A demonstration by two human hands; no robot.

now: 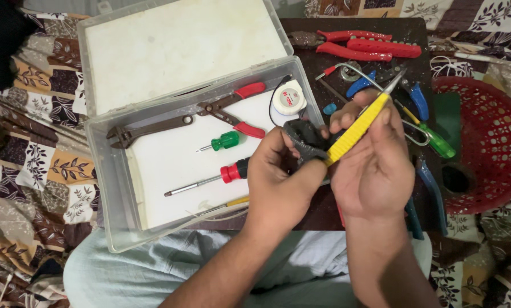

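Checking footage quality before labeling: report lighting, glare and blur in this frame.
Head view: even indoor light, soft shadows. The white lid of the clear toolbox is bright, nearly washed out. Left hand, right hand and yellow-handled tool look sharp; the dark table swallows detail.

Screwdrivers in box, left of hands

Inside the clear box — two screwdrivers, green and red, one wrench, one red-handled pliers, one tape roll. Beside it — one red basket.
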